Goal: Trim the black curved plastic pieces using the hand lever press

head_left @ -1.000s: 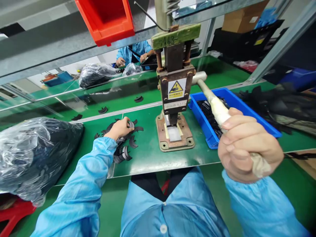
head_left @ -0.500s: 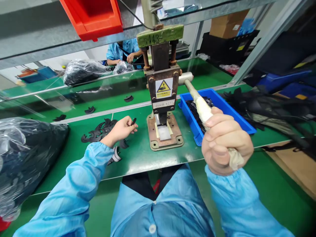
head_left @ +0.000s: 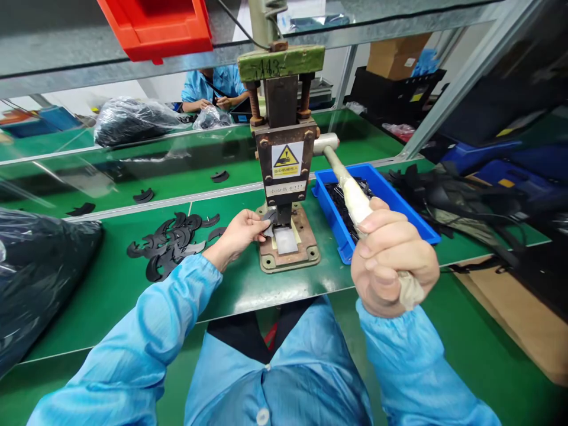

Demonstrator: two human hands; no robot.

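My left hand pinches a small dark curved piece at the left side of the hand press, close to the lower end of its ram. Below the ram, a bright metal plate lies on the rusty base. My right hand is wrapped round the pale, tape-covered press lever, which slopes from the press toward me. Many black curved pieces lie in a loose heap on the green table, left of my left hand.
A blue tray with black parts stands right of the press. Plastic-wrapped dark goods sit at the left. A red bin hangs above. Across the bench, a person in blue sleeves works. Black straps lie at right.
My left hand has moved right, from beside the heap to the press, bringing the curved piece to the ram. My right hand stays on the lever. The whole view has shifted slightly.
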